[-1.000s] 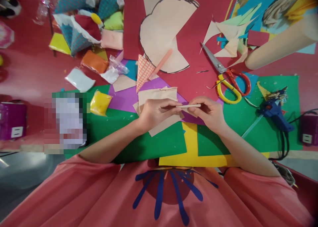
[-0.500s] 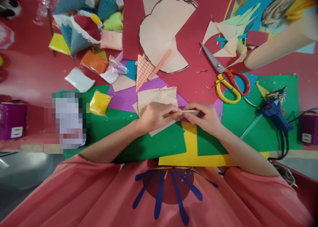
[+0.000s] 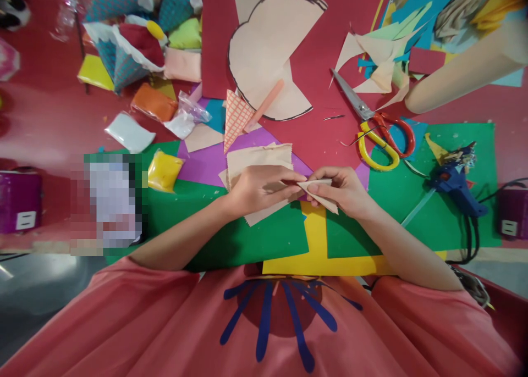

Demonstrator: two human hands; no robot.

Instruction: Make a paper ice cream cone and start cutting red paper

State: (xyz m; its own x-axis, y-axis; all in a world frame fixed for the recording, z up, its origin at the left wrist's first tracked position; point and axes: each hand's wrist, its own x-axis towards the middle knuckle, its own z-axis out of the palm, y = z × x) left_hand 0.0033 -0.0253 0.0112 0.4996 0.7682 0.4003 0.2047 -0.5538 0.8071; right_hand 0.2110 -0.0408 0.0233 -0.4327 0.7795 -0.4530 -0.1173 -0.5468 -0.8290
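Observation:
A small beige folded piece, triangular in outline, is held between both hands over the purple and green sheets. My right hand pinches it with the thumb on top. At its pointed left end, my left hand has thumb and fingertips closed on it. Under and behind my left hand lie beige cloth-like pieces with zigzag edges. Just beyond them is an orange-checked triangle, touching a peach strip that lies across a large cream cutout with black outlines.
Scissors with red and yellow handles lie right of centre, near a blue glue gun. A cream roll and paper scraps are behind them. Clay packets, including a yellow one, and blue-checked cones are at the left.
The beige piece has turned from nearly edge-on to show its flat triangular face, with its lower corner pointing down to the right. The fingers of my right hand have shifted around it.

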